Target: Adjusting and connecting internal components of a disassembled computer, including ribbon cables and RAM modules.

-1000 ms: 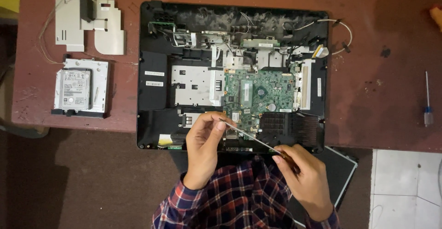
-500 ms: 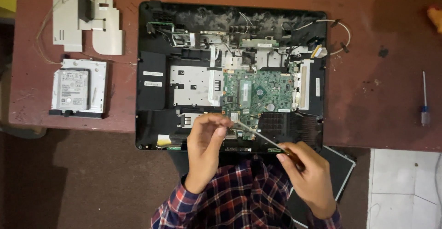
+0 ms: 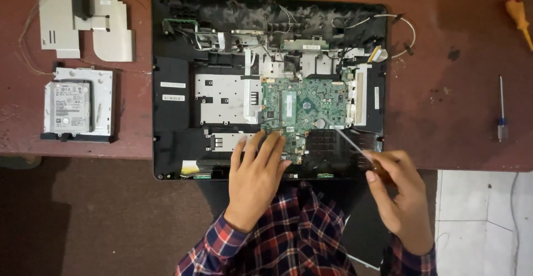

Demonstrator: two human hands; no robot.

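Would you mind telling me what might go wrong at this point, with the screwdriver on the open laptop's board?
1. The screwdriver in the right hand has its tip at the edge of the green circuit board; a slip could scratch it.
2. The left hand rests its bare fingers on the board's lower edge, so pressure or static might harm parts.
3. The laptop chassis overhangs the table edge toward the person, so a hard push could tip it.
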